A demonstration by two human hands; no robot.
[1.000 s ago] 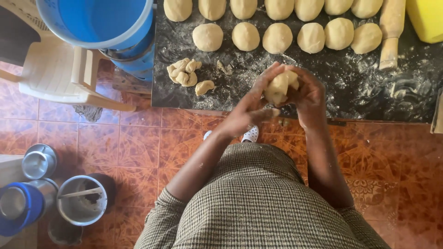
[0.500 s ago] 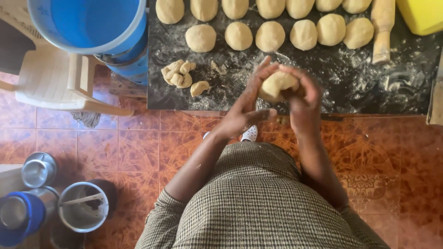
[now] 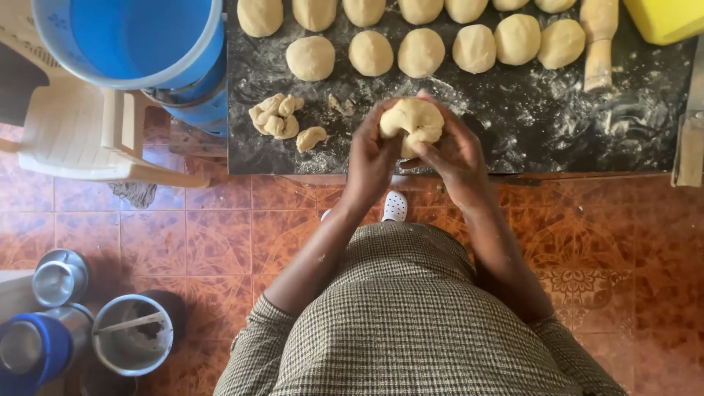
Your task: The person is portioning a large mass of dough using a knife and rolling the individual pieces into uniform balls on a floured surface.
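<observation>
Since half a second ago, dough lump [image 3: 412, 121] turned a little between the palms and lifted slightly toward the bench's near edge. Left hand [image 3: 372, 154] cupped against the lump's left side, right hand [image 3: 456, 150] wrapped over its right and underside; both grips clenched on the same piece, fingers curled round it. Held above the floured dark bench [image 3: 513, 125], just inside the near edge, roughly round with no clear long axis, equally near to either hand. Beyond it, toward the far edge, two rows of finished dough balls [image 3: 370, 51], side by side and not quite touching. Off to the left, near the bench's left edge, a knot of dough scraps [image 3: 275, 116] with one small piece just beside it. Toward the far right corner, a wooden rolling pin [image 3: 598, 37] lying end-on, and a yellow tub [image 3: 671, 16]. Left of the bench, a blue bucket [image 3: 139, 37], apparently empty, above a white plastic chair [image 3: 81, 136]. On the tiled floor [image 3: 220, 235], lower left, metal cans [image 3: 132, 334], contents unclear.
</observation>
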